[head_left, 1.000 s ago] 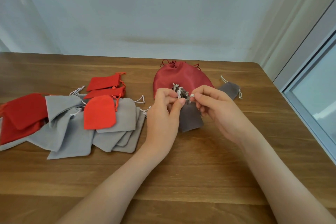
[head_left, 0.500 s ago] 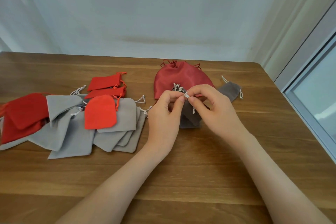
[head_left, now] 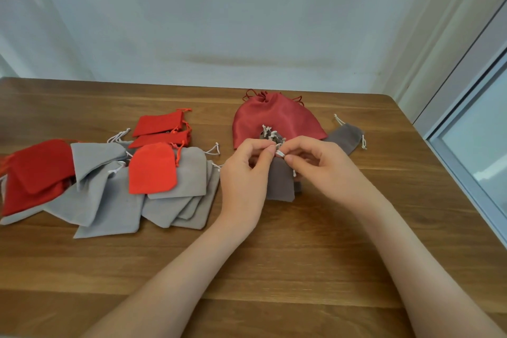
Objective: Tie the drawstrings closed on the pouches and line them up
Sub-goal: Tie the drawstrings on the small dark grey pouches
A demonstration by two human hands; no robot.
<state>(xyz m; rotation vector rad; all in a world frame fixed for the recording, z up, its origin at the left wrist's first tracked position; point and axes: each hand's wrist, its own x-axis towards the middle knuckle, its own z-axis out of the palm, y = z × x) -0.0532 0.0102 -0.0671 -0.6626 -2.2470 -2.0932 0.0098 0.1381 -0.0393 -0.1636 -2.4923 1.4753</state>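
Note:
A small dark grey pouch [head_left: 280,182] hangs upright between my hands over the middle of the wooden table [head_left: 274,255]. My left hand [head_left: 244,173] and my right hand [head_left: 326,170] each pinch its white drawstring [head_left: 279,153] at the gathered top. Behind them lies a large dark red satin pouch [head_left: 274,118] with its mouth drawn together. A second dark grey pouch [head_left: 344,136] lies flat to its right.
A loose pile of light grey pouches [head_left: 109,200] and red pouches [head_left: 152,167] covers the table's left side, with more red ones [head_left: 35,170] at the far left. A window frame [head_left: 466,145] runs along the right table edge, a wall behind.
My hands have shifted slightly along the drawstring while still pinching it. The grey pouch has swung a little and hangs straighter than before.

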